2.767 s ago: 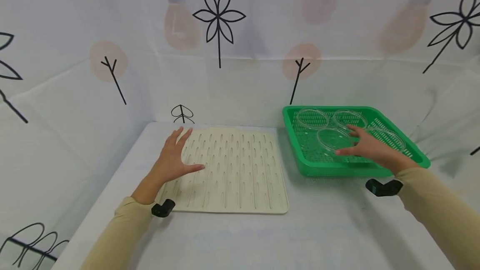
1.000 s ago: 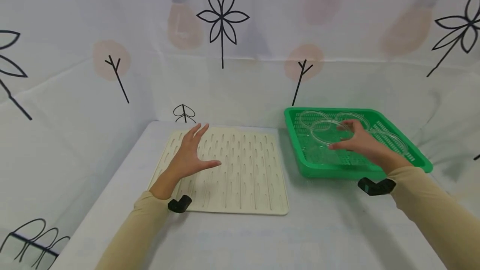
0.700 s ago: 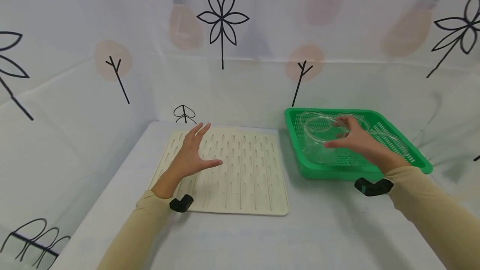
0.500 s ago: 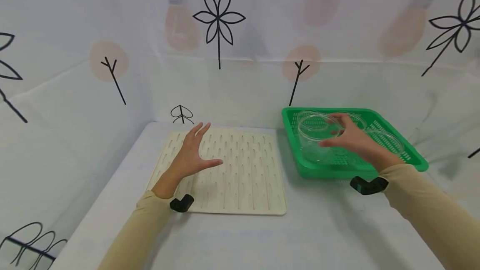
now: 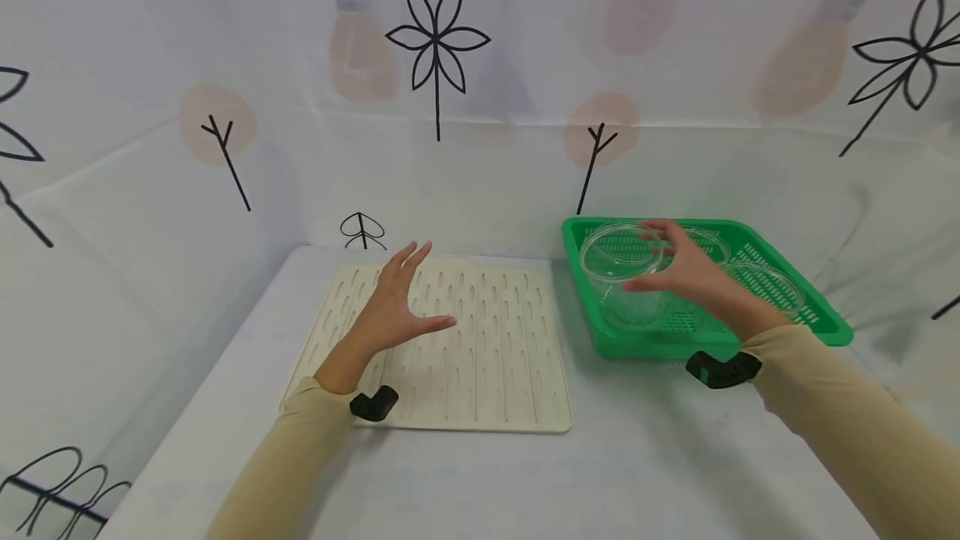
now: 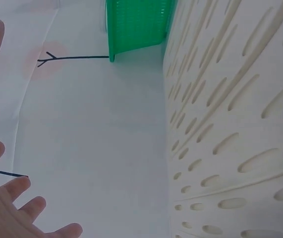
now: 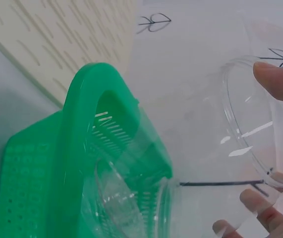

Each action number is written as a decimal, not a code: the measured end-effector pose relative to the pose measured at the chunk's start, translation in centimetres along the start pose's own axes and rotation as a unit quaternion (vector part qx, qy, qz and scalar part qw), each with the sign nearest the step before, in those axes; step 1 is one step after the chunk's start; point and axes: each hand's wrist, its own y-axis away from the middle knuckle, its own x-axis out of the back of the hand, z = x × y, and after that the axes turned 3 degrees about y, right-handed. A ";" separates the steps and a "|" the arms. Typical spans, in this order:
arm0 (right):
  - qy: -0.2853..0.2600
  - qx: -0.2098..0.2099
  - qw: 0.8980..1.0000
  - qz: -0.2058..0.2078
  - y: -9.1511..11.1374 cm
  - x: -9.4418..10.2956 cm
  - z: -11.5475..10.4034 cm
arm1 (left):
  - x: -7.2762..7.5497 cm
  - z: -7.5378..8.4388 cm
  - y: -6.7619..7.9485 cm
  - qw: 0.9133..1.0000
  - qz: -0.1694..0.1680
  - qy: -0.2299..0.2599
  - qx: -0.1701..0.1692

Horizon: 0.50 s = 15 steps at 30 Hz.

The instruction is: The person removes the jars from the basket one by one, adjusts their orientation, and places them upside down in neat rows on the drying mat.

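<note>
My right hand (image 5: pixel 693 277) grips a clear cup (image 5: pixel 619 255) near its rim, thumb on the near side and fingers on the far side. In the right wrist view this see-through cup (image 7: pixel 205 119) is raised at the basket's edge. Three more clear cups, one of them this right-hand cup (image 5: pixel 765 283), stand in the green basket (image 5: pixel 667 346); the back-left one shows through the held cup. My left hand (image 5: pixel 393 307) is held over the cream ridged drying mat (image 5: pixel 487 365), fingers and thumb spread with nothing between them.
The mat lies flat on the white table (image 5: pixel 480 486), left of the basket. Behind both hangs a white patterned cloth (image 5: pixel 480 182), which also runs along the left side.
My right hand has taken hold of the front cup, lifted it and moved it left over the basket. My left hand has shifted right over the mat.
</note>
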 end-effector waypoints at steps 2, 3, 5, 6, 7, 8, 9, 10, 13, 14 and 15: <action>0.001 0.004 1.000 -0.002 -0.1 -0.2 -0.2 | -0.1 0.2 -0.1 1.000 -0.001 0.003 -0.004; 0.002 0.003 1.000 -0.001 -0.1 -0.2 -0.4 | -0.1 0.3 -0.2 1.000 -0.002 0.004 -0.005; 0.006 0.004 1.000 0.000 -0.2 -0.3 -0.6 | -0.3 0.4 -0.3 1.000 -0.004 0.007 -0.006; 0.009 0.005 1.000 0.001 -0.3 -0.4 -0.7 | -0.4 0.5 -0.4 1.000 -0.005 0.009 -0.006; 0.010 0.006 1.000 0.001 -0.3 -0.4 -0.8 | -0.4 0.6 -0.4 1.000 -0.007 0.010 -0.006; 0.013 0.005 1.000 0.002 -0.4 -0.4 -1.0 | -0.5 0.7 -0.5 1.000 -0.008 0.010 -0.005; 0.015 0.003 1.000 0.003 -0.4 -0.4 -1.1 | -0.6 0.8 -0.6 1.000 -0.009 0.012 -0.006; 0.017 0.002 1.000 0.003 -0.5 -0.4 -1.2 | -0.7 0.9 -0.6 1.000 -0.011 0.013 -0.006; 0.017 0.005 1.000 0.003 -0.6 -0.6 -1.5 | -0.8 1.2 -0.8 1.000 -0.015 0.017 -0.007; 0.018 0.007 1.000 0.003 -0.7 -0.6 -1.5 | -0.8 1.3 -0.9 1.000 -0.015 0.017 -0.008; 0.019 0.011 1.000 0.002 -0.7 -0.6 -1.6 | -0.8 1.4 -1.0 1.000 -0.015 0.020 -0.009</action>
